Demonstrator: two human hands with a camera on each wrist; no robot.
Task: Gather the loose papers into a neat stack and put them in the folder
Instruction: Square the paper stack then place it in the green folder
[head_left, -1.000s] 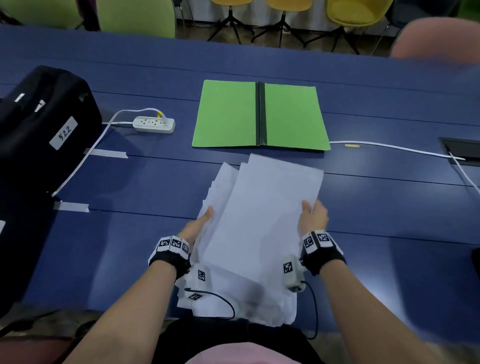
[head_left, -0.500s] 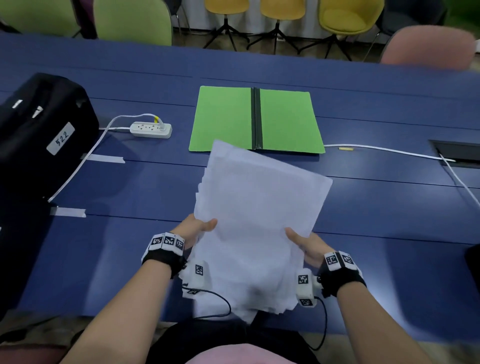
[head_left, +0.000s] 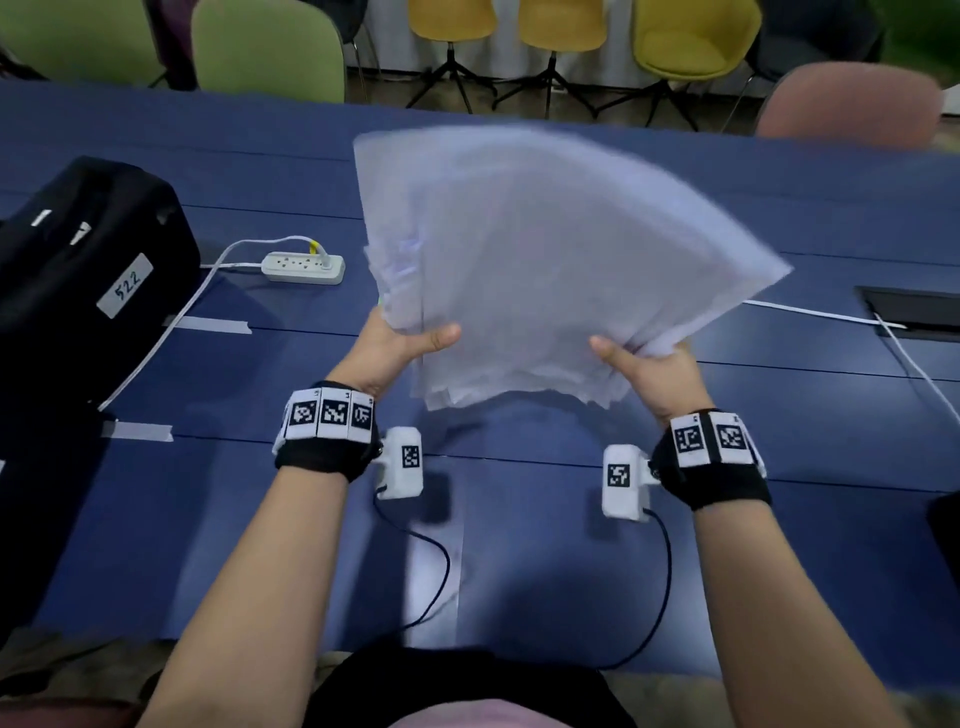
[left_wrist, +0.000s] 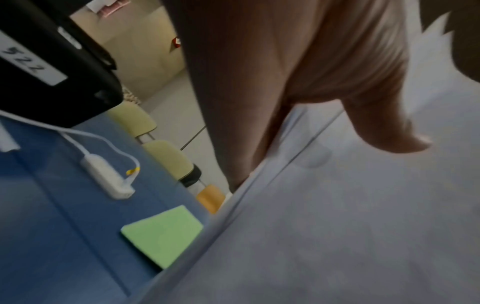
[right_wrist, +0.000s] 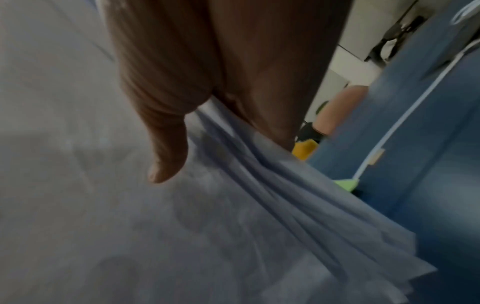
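A fanned bundle of white papers (head_left: 545, 260) is held up off the blue table (head_left: 260, 519), tilted toward me and blurred. My left hand (head_left: 405, 343) grips its lower left edge, thumb on the near face and fingers behind. My right hand (head_left: 644, 358) grips the lower right edge the same way. In the left wrist view the thumb presses on the papers (left_wrist: 337, 216); in the right wrist view the sheets (right_wrist: 233, 226) splay under the thumb. The green folder (left_wrist: 163, 232) lies on the table beyond; in the head view the papers hide it. A green corner (right_wrist: 346, 184) shows in the right wrist view.
A black case (head_left: 88, 249) labelled 522 stands at the left. A white power strip (head_left: 304, 267) with its cord lies beside it. A white cable (head_left: 810, 312) runs to a table hatch (head_left: 914, 312) at the right. Tape strips (head_left: 213, 325) mark the table. Chairs (head_left: 270, 47) line the far side.
Both hands have lifted the papers off the near table and swung them up and forward, so the bundle now covers the folder in the head view. The sheets have fanned out more.
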